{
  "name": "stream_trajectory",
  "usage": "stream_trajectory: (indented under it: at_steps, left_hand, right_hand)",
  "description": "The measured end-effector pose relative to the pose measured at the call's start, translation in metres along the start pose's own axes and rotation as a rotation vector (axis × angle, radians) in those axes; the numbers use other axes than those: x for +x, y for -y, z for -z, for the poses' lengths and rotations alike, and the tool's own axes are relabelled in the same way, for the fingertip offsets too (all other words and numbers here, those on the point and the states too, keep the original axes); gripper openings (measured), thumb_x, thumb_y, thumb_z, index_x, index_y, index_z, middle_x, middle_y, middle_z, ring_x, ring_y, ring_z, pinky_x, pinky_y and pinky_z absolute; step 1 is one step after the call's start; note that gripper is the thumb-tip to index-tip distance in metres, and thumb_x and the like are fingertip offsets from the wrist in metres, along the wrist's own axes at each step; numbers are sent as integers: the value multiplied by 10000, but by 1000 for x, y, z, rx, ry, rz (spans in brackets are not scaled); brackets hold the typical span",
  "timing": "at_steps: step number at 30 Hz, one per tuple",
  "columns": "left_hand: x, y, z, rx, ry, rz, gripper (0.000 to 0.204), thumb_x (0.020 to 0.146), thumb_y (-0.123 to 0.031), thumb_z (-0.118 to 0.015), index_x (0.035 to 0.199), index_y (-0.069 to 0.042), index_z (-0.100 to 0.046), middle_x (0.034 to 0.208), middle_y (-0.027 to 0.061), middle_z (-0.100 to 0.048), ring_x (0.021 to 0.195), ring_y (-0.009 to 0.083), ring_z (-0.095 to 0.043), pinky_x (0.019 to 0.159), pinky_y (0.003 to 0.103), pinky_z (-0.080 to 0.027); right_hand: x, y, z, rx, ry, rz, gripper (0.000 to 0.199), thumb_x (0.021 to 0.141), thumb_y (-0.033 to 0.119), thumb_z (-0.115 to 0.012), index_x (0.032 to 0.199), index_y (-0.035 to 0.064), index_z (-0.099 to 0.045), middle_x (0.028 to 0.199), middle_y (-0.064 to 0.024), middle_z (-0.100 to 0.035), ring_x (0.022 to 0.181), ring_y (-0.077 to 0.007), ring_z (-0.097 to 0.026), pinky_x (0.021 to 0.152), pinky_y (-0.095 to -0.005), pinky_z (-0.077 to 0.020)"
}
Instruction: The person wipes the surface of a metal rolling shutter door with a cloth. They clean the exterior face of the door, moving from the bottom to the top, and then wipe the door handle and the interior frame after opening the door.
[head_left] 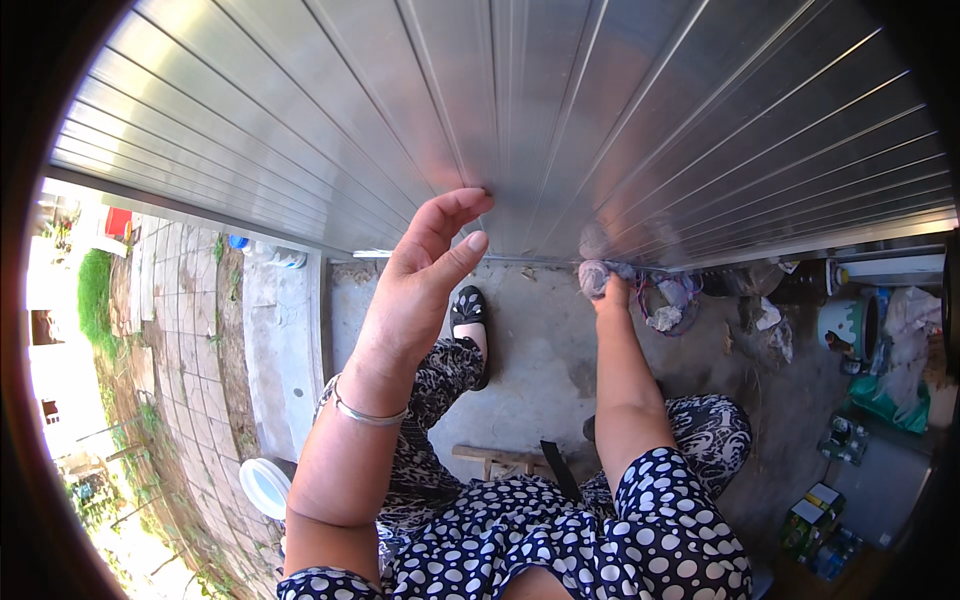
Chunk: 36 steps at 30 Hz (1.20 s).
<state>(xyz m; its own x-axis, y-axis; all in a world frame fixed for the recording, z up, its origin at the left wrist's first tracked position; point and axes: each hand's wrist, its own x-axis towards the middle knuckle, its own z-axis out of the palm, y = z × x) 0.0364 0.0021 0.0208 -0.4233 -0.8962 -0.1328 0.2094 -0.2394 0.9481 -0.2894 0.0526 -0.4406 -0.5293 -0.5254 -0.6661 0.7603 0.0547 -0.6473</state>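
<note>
A tall, shiny ribbed metal panel (530, 110), perhaps a door, spans the space in front of me. My left hand (428, 248) is raised before it, empty, with the fingers slightly curved and the thumb apart. Whether its fingertips touch the metal I cannot tell. Lower and to the right, my right hand (612, 294) grips a bunched greyish-pink cloth (593, 276) close to the panel's bottom edge. A silver bangle (368, 414) circles my left wrist.
Beside the right hand lies a tangle of net and plastic (668, 302) on the concrete floor (540, 350). A pale green bucket (847, 326), plastic bags (908, 345) and packs of bottles (845, 440) line the right side. At left are a white basin (264, 487) and paving (190, 330).
</note>
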Motion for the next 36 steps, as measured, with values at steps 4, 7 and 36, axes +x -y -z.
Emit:
stream_trajectory:
  at_steps: [4,7,36]
  left_hand:
    - [-4,-2,6,25,-31,-1,416,936,-151,-555,1327,-47,-456,1356,79,-482,1270,166,-417,1024,334,-349]
    - [-1,1,9,13,-21,-5,409,936,-148,-553,1320,-46,-458,1353,75,-481,1273,163,-415,1025,338,-349]
    - [5,16,37,345,23,-180,337,933,-164,-565,1245,-46,-513,1231,51,-568,1173,138,-493,982,291,-375]
  right_hand:
    - [-25,-65,-67,-37,30,146,269,841,39,-493,1097,76,-566,1023,-62,-622,879,-227,-651,762,-384,-568]
    - [-39,-105,-99,-24,79,-21,246,845,36,-483,1072,64,-575,996,-75,-628,869,-232,-653,752,-406,-569]
    - [-101,56,-22,-42,-244,136,662,798,123,-637,1354,-47,-321,1324,-183,-473,1091,-289,-582,862,-405,-523]
